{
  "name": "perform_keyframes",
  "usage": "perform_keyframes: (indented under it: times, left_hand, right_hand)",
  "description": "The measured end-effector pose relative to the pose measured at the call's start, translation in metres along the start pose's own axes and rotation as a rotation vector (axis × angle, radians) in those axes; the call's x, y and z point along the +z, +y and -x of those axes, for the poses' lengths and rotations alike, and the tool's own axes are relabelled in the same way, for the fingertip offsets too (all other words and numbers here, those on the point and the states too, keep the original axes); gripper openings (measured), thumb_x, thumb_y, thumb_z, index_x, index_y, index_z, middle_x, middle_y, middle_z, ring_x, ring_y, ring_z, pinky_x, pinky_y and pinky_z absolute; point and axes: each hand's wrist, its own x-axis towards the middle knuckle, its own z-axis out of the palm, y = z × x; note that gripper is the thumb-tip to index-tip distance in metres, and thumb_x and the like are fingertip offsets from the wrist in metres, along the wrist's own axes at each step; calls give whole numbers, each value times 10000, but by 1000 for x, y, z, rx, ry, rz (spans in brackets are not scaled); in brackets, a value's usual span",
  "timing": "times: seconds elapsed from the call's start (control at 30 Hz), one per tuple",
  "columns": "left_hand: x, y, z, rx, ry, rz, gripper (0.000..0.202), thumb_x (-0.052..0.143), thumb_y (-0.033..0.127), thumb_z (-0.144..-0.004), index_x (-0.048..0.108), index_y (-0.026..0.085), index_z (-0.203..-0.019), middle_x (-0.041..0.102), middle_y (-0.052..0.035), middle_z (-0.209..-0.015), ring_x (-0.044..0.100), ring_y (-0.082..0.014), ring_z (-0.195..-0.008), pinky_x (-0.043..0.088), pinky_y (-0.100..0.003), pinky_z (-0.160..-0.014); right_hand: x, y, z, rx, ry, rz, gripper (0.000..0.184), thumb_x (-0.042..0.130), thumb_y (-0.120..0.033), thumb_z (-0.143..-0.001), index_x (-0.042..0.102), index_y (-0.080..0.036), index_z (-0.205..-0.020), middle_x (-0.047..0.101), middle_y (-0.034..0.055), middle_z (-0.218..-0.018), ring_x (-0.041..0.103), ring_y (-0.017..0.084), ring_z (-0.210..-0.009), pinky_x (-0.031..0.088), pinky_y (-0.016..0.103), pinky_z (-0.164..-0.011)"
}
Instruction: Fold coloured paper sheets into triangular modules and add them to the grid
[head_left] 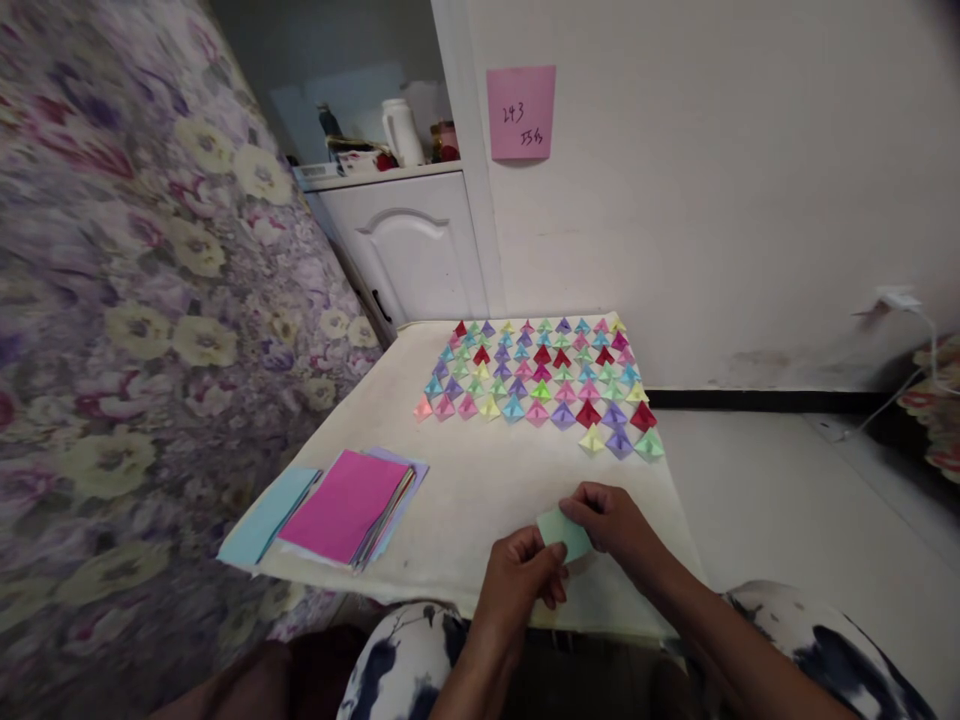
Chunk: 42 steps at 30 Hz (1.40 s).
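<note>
A small pale green piece of paper [564, 533] is held between my two hands above the front of the cloth-covered table [465, 500]. My left hand [525, 575] pinches its lower left side, with the thumb on top. At its upper right corner, my right hand [604, 515] grips the paper between thumb and fingers. Beyond my hands, rows of small folded paper pieces [541, 390] in many colours cover the far part of the table. The nearest, shorter row has a yellow, a purple and a green piece [649, 445] at the right.
A stack of coloured paper with a magenta sheet [346, 505] on top lies at the left, beside light blue sheets [270, 515]. A floral curtain [150, 300] hangs at the left. Behind stand a white cabinet [420, 250] and a wall bearing a pink note [521, 113].
</note>
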Motion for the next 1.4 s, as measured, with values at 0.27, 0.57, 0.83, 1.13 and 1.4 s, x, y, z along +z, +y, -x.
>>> perform_keyframes:
  times: [0.27, 0.57, 0.83, 1.13, 1.4]
  left_hand:
    - [-1, 0, 1, 13, -33, -3, 225, 670, 307, -671, 552, 132, -594, 579, 9, -499, 495, -76, -376, 353, -173, -373]
    - [0, 0, 0, 25, 32, -83, 268, 656, 369, -696, 625, 116, -777, 536, 34, -428, 458, -73, -367, 314, -166, -372]
    - [-1, 0, 2, -14, 22, -31, 256, 679, 362, -671, 618, 115, -700, 517, 35, -373, 399, -60, -308, 256, -171, -342]
    - [-2, 3, 2, -41, 68, -35, 275, 711, 377, -624, 625, 117, -644, 515, 29, -343, 379, -62, -299, 247, -188, -358]
    - [0, 6, 3, -49, 111, 15, 268, 700, 372, -633, 637, 116, -683, 515, 31, -341, 364, -53, -306, 224, -181, -366]
  right_hand:
    - [-2, -1, -1, -20, 21, 39, 278, 582, -357, -742, 477, -183, -553, 406, -65, -460, 356, 76, -420, 277, 203, -408]
    - [6, -5, 4, -33, -27, 67, 239, 585, -334, -741, 514, -168, -585, 453, -46, -509, 394, 89, -481, 316, 203, -448]
    - [5, -9, 5, -75, -18, 123, 222, 594, -317, -738, 529, -163, -592, 490, -34, -539, 437, 105, -528, 342, 212, -491]
    - [0, -16, 7, -116, -2, 68, 193, 591, -344, -750, 614, -161, -693, 574, -9, -611, 499, 126, -577, 389, 223, -531]
    - [-7, -21, 11, -138, 11, 53, 136, 619, -279, -723, 645, -164, -791, 564, -13, -637, 457, 111, -556, 368, 220, -522]
